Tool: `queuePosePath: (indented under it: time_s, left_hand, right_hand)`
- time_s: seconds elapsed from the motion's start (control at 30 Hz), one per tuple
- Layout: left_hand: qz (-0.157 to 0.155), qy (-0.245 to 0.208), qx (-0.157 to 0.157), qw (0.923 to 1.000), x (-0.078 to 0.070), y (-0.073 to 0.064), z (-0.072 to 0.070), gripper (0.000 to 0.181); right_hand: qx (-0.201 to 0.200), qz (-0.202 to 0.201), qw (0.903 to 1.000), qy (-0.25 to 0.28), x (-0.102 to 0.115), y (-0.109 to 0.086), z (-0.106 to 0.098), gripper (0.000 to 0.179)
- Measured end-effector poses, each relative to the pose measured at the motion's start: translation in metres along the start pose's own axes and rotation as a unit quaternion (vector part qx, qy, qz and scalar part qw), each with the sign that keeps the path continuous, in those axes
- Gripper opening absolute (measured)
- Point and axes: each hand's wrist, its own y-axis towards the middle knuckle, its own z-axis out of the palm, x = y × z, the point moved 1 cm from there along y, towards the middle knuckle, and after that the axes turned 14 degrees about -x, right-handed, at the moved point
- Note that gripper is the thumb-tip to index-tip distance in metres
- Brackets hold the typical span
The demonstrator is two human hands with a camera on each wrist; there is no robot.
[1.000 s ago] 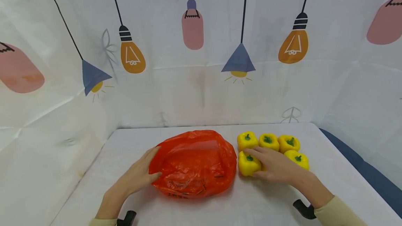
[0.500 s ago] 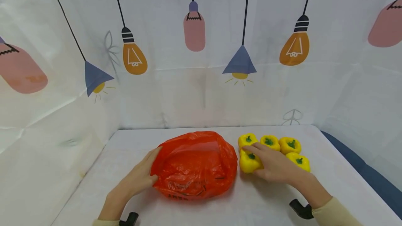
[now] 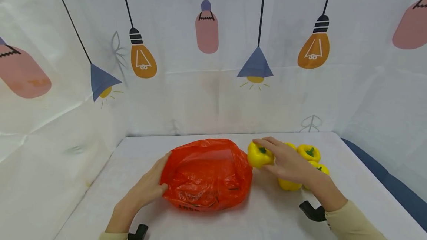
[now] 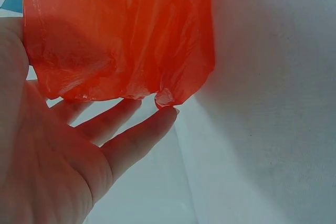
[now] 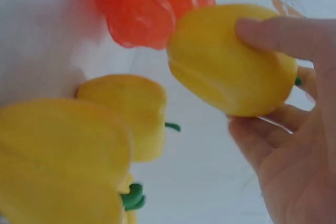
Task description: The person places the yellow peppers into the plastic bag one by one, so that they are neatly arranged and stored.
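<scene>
A crinkled red plastic bag (image 3: 207, 173) lies puffed up on the table with dark print along its front. My left hand (image 3: 151, 180) holds the bag's left side, thumb toward the front and fingers farther back. In the left wrist view, the fingers (image 4: 139, 140) reach the bag's edge and their tips are partly covered by it. My right hand (image 3: 290, 160) grips a yellow bell pepper (image 3: 258, 156) between thumb and fingers, raised beside the bag's right edge. In the right wrist view this pepper (image 5: 226, 61) hangs above the others, its green stem toward the palm.
More yellow bell peppers stand right of and behind my right hand: one at the back (image 3: 308, 153), one in front (image 3: 289, 185), others partly hidden. The white table (image 3: 240, 225) ends at a fabric wall (image 3: 166, 106) printed with lamps. Something dark blue (image 3: 377, 162) lies along the right.
My right hand has lifted the front-left bell pepper and carried it up and left to the bag's right edge. The left hand stays at the bag's left side.
</scene>
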Motion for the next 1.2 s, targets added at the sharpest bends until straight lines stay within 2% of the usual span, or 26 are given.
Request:
queuePosePath:
  time_s: [0.27, 0.37, 0.67, 0.97, 1.2]
  left_hand:
    - [-0.001, -0.004, -0.004, 1.0, -0.001, 0.0, 0.001, 0.097]
    - [-0.003, 0.0, -0.004, 1.0, -0.002, 0.002, 0.001, 0.096]
    - [0.001, 0.009, -0.009, 0.9999, -0.002, 0.004, 0.003, 0.096]
    - [-0.01, -0.001, 0.0, 1.0, -0.002, 0.004, 0.002, 0.095]
    - [-0.007, -0.004, 0.003, 1.0, -0.004, 0.005, 0.004, 0.094]
  right_hand:
    - [-0.03, -0.056, 0.9978, 0.02, 0.01, 0.011, 0.005, 0.075]
    - [-0.03, -0.069, 0.9968, 0.027, 0.015, 0.017, 0.01, 0.073]
    - [0.023, -0.048, 0.9976, 0.045, 0.028, 0.027, 0.037, 0.069]
    - [0.057, -0.07, 0.9947, 0.049, 0.038, 0.034, 0.064, 0.068]
    - [0.078, -0.07, 0.9936, 0.041, 0.044, 0.038, 0.081, 0.067]
